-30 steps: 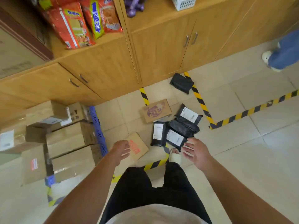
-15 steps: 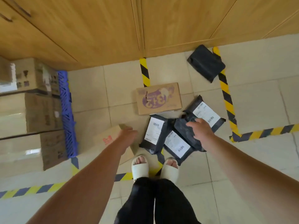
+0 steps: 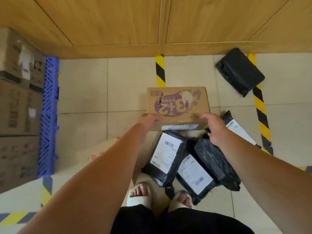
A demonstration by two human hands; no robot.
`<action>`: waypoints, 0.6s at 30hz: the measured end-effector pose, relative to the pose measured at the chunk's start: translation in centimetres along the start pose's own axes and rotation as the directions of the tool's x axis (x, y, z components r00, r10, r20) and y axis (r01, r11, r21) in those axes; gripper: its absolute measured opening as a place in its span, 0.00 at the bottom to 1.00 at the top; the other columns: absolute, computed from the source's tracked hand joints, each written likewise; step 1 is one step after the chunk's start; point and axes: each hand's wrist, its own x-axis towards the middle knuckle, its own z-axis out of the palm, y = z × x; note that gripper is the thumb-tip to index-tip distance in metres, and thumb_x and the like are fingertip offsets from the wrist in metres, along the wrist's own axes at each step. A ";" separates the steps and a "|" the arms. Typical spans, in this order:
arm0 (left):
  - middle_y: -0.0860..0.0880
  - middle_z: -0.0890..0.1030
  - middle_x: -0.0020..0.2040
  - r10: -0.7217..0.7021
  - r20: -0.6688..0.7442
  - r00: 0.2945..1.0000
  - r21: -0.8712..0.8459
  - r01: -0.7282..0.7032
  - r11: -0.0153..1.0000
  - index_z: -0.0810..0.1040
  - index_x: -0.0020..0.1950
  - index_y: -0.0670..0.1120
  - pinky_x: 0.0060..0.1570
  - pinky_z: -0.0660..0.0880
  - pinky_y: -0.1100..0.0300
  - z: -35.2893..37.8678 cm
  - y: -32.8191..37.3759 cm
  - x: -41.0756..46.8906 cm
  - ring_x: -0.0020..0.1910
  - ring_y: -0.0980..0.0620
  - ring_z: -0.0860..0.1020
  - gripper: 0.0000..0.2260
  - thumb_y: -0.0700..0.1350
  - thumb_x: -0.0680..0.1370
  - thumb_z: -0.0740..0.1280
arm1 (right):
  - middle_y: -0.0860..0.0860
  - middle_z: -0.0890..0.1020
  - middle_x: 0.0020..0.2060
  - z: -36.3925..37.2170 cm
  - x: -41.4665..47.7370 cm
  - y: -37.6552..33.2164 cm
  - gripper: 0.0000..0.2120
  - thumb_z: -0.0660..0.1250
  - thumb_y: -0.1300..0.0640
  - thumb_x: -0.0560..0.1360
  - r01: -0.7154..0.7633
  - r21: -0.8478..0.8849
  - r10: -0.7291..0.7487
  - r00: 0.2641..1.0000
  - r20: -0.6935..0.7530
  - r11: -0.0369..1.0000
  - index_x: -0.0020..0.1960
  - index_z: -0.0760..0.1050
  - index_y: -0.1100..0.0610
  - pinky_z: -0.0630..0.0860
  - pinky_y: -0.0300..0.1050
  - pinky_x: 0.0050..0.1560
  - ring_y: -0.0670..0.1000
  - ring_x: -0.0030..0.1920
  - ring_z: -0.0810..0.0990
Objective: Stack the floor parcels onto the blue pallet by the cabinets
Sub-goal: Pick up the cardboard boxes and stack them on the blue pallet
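Note:
A cardboard box with a purple print (image 3: 177, 103) is held in front of me, over the tiled floor. My left hand (image 3: 148, 119) grips its near left corner and my right hand (image 3: 211, 125) grips its near right corner. Below it, several black mailer bags with white labels (image 3: 166, 154) lie in a heap by my feet. Another black bag (image 3: 239, 71) lies alone near the cabinets. A flat carton with red print (image 3: 96, 152) shows partly behind my left forearm. The blue pallet (image 3: 49, 115) stands at the left, loaded with brown cartons (image 3: 18, 107).
Wooden cabinet doors (image 3: 118, 22) run along the far side. Yellow-and-black floor tape (image 3: 160, 71) marks out the zone around the parcels, with another strip (image 3: 260, 105) at the right. My feet in white slippers (image 3: 140, 195) stand just behind the bags.
Both hands moved forward from the flat carton and the black bags to the purple-printed box and took hold of its near corners. The view dropped closer to the floor.

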 end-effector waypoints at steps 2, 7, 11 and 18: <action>0.50 0.76 0.47 0.030 -0.024 0.999 -0.071 -0.032 0.997 0.75 0.63 0.43 0.37 0.64 0.59 -1.2 0.9 -2.9 0.40 0.55 0.71 0.16 0.43 0.75 0.67 | 0.47 0.75 0.42 -1.0 -3.7 -1.5 0.03 0.63 0.58 0.78 0.038 0.047 -0.038 0.999 -0.001 0.998 0.51 0.75 0.55 0.66 0.44 0.39 0.45 0.40 0.72; 0.51 0.77 0.42 0.149 -0.056 0.987 -0.242 -0.158 0.957 0.75 0.62 0.43 0.40 0.65 0.58 -5.6 4.3 -17.9 0.41 0.53 0.73 0.20 0.42 0.70 0.67 | 0.44 0.78 0.47 -5.0 -18.5 -5.4 0.08 0.62 0.57 0.79 0.113 0.183 -0.112 0.994 -0.019 0.977 0.58 0.73 0.51 0.68 0.45 0.48 0.41 0.48 0.74; 0.50 0.82 0.51 0.221 -0.085 0.972 -0.222 -0.235 0.946 0.80 0.60 0.55 0.48 0.72 0.57 -9.6 4.9 -34.9 0.51 0.51 0.78 0.23 0.38 0.68 0.64 | 0.46 0.81 0.52 -9.6 -34.6 -8.2 0.12 0.63 0.56 0.80 0.115 0.194 -0.131 0.989 0.074 0.974 0.61 0.73 0.46 0.71 0.45 0.46 0.46 0.53 0.78; 0.57 0.80 0.59 0.336 -0.112 0.935 -0.288 -0.354 0.890 0.68 0.69 0.67 0.51 0.77 0.58 -15.4 4.4 -60.0 0.57 0.56 0.79 0.34 0.35 0.72 0.65 | 0.48 0.82 0.59 -15.4 -55.3 -12.5 0.18 0.64 0.55 0.77 0.292 0.079 -0.302 0.904 0.303 0.953 0.65 0.75 0.42 0.75 0.53 0.58 0.52 0.62 0.78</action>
